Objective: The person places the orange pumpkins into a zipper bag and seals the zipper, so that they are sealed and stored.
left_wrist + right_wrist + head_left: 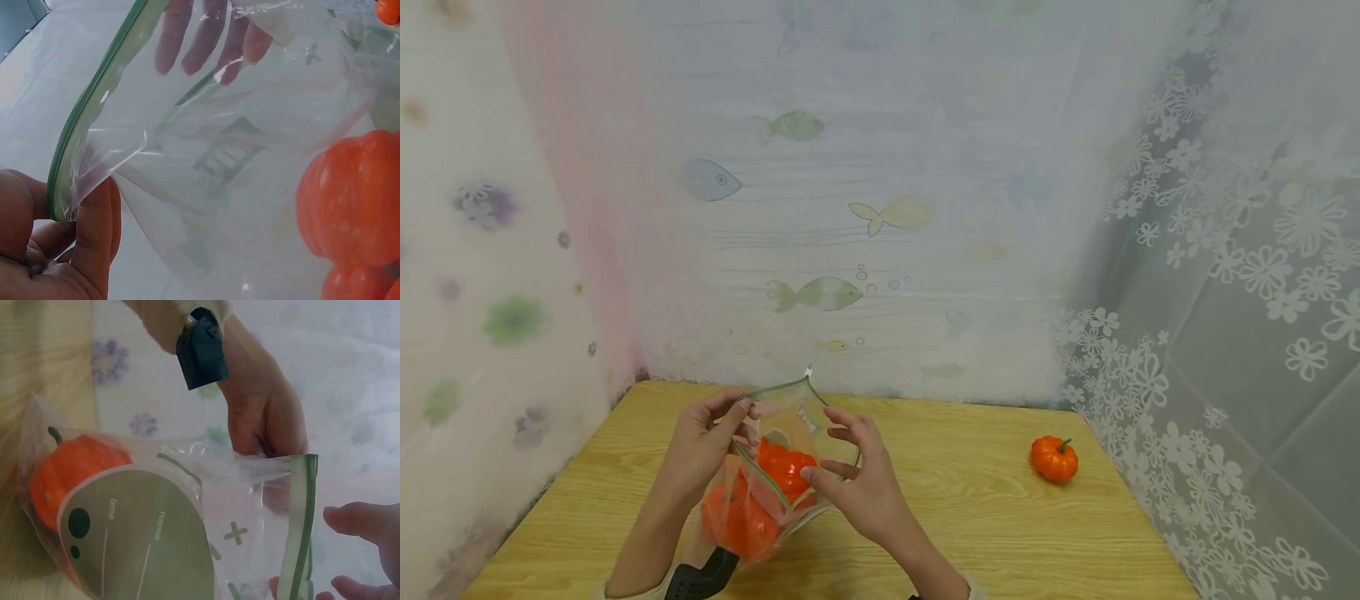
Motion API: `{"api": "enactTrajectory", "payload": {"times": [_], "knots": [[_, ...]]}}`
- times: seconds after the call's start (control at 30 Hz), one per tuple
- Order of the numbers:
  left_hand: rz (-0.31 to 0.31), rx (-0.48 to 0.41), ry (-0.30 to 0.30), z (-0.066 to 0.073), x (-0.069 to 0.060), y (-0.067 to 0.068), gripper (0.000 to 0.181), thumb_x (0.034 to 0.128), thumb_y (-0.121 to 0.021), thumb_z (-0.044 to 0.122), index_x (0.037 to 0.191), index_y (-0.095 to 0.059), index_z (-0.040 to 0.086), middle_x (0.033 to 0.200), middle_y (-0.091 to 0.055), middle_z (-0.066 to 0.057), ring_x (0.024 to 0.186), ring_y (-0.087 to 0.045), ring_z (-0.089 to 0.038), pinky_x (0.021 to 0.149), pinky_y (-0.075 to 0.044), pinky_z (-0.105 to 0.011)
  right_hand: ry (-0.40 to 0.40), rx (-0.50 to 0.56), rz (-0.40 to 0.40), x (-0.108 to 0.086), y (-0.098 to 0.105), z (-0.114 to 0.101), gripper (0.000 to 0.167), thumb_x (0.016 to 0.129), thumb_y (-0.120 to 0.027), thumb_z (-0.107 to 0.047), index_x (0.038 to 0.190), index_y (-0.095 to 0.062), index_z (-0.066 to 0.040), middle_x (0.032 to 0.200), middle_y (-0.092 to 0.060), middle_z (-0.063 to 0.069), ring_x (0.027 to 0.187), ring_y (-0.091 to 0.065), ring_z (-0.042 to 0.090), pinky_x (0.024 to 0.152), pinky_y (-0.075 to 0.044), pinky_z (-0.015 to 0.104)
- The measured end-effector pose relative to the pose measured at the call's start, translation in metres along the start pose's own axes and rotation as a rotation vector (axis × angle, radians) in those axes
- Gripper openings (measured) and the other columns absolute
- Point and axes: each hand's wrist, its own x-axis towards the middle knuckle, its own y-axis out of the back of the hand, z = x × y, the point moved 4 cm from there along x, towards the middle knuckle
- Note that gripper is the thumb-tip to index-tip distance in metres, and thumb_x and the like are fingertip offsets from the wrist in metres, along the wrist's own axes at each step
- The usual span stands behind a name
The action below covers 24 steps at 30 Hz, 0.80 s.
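A clear zip bag with a green-edged mouth (pixel 797 408) holds several orange pumpkins (pixel 741 521); its mouth gapes. My left hand (pixel 703 442) pinches the left side of the rim, seen closely in the left wrist view, where the hand (pixel 62 244) grips the green edge (pixel 94 87). On the opposite side, my right hand (pixel 865 483) has its fingers spread at the rim, some behind the plastic. In the right wrist view the right thumb (pixel 356 519) stands off the green edge (pixel 303 525), and a pumpkin (pixel 75 472) shows inside the bag.
A small orange pumpkin (pixel 1054 459) with a green stem sits on the right part of the wooden table (pixel 970 500). Printed curtains (pixel 880 167) hang behind the table and at both sides.
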Motion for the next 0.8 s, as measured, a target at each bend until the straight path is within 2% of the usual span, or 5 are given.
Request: {"api": "enactTrajectory", "payload": {"times": [0.13,0.3,0.53,0.6,0.8], "knots": [[0.003,0.000,0.000,0.001,-0.002,-0.001,0.033,0.1087,-0.050,0.016,0.125,-0.054,-0.013,0.091,-0.065,0.003,0.065,-0.065,-0.013,0.060,-0.062,-0.031,0.006,0.051,-0.004,-0.001,0.003,0.000,0.064,0.091,-0.077,-0.007,0.148,-0.048,-0.011,0.148,-0.041,0.014,0.137,-0.043,0.039,0.093,-0.060,0.032],[0.000,-0.005,-0.003,0.002,-0.003,-0.002,0.034,0.1089,-0.050,0.016,0.125,-0.054,-0.013,0.091,-0.065,0.003,0.064,-0.065,-0.014,0.059,-0.062,-0.031,0.060,0.126,0.021,-0.002,0.011,0.000,0.061,0.091,-0.075,-0.001,0.146,-0.048,-0.004,0.151,-0.042,0.014,0.134,-0.047,0.039,0.091,-0.060,0.032],[-0.013,-0.012,0.003,0.001,-0.001,-0.004,0.034,0.1092,-0.049,0.017,0.127,-0.054,-0.013,0.092,-0.064,0.002,0.065,-0.065,-0.014,0.059,-0.062,-0.032,0.129,0.163,0.196,-0.008,0.035,0.013,0.048,0.092,-0.071,0.003,0.136,-0.055,-0.001,0.140,-0.052,0.010,0.121,-0.057,0.031,0.087,-0.061,0.030],[-0.018,-0.012,0.004,0.000,-0.001,-0.003,0.035,0.1092,-0.050,0.017,0.127,-0.054,-0.013,0.092,-0.064,0.002,0.065,-0.064,-0.014,0.059,-0.062,-0.032,0.127,0.172,0.242,-0.010,0.042,0.021,0.044,0.092,-0.070,0.003,0.134,-0.055,0.003,0.136,-0.054,0.008,0.119,-0.058,0.033,0.087,-0.061,0.031],[-0.024,-0.015,0.025,-0.002,-0.002,-0.004,0.037,0.1093,-0.049,0.018,0.131,-0.053,-0.012,0.094,-0.064,0.002,0.065,-0.064,-0.013,0.060,-0.062,-0.032,0.046,0.178,0.304,-0.018,0.064,0.053,0.041,0.094,-0.070,0.000,0.131,-0.054,0.008,0.130,-0.055,0.007,0.110,-0.062,0.021,0.086,-0.062,0.031]]}}
